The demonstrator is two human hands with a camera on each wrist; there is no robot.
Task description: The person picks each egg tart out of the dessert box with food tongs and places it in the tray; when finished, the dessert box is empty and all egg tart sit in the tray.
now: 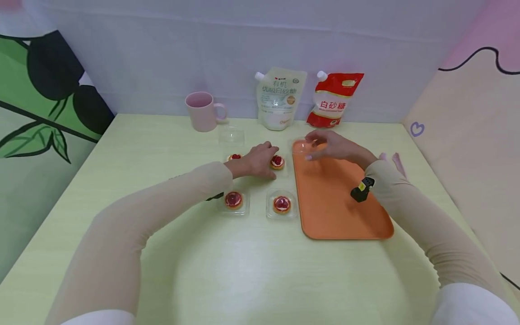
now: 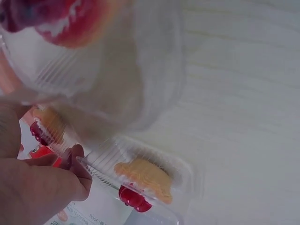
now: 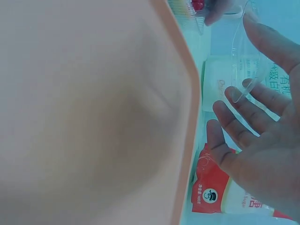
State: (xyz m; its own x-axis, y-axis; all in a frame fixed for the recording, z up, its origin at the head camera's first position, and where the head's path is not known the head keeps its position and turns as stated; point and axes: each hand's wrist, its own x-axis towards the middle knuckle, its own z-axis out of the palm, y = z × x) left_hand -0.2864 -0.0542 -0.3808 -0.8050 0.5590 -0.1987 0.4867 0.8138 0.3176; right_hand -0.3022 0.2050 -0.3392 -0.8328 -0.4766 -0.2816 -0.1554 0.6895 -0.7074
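Note:
My left hand (image 1: pixel 257 161) reaches over the back pair of tarts and grips the sides of a clear plastic tart box (image 1: pixel 286 168), with a berry tart (image 1: pixel 277 162) in it. Beside that hand, another tart (image 2: pixel 143 180) sits in a clear box, partly hidden by the hand in the head view. My right hand (image 1: pixel 335 146) is above the far left corner of the orange tray (image 1: pixel 337 212). Between its thumb and spread fingers it holds a clear plastic lid (image 3: pixel 238 56), hard to make out in the head view.
In front sit two more boxed tarts, left (image 1: pixel 233 200) and right (image 1: pixel 282 205). A raised clear lid (image 1: pixel 231 135) stands behind the back left one. Along the back are a pink mug (image 1: pixel 201 115), a pale sugar pouch (image 1: pixel 281 99) and a red sugar pouch (image 1: pixel 335 100).

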